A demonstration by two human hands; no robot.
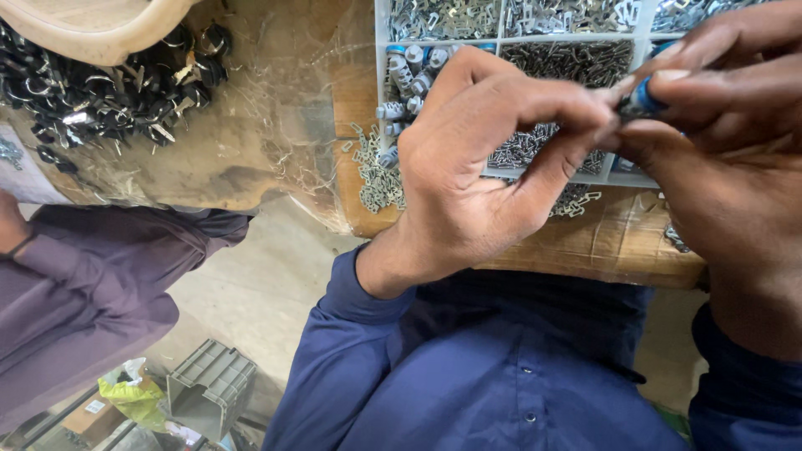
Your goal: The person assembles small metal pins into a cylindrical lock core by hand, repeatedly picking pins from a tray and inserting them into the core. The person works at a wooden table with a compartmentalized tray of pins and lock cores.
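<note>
My left hand and my right hand meet over a white compartment tray of small metal parts. Both pinch one small part with a blue end between fingertips; most of it is hidden by my fingers. Grey cylindrical pieces with blue ends fill the tray's left compartment, just beyond my left hand. Loose flat metal clips lie on the wooden table beside the tray, near my left wrist.
A clear plastic sheet holds a heap of black metal parts at the upper left, under a cream bowl rim. Another person's purple sleeve is at the left. A grey crate and a yellow-green bag sit on the floor.
</note>
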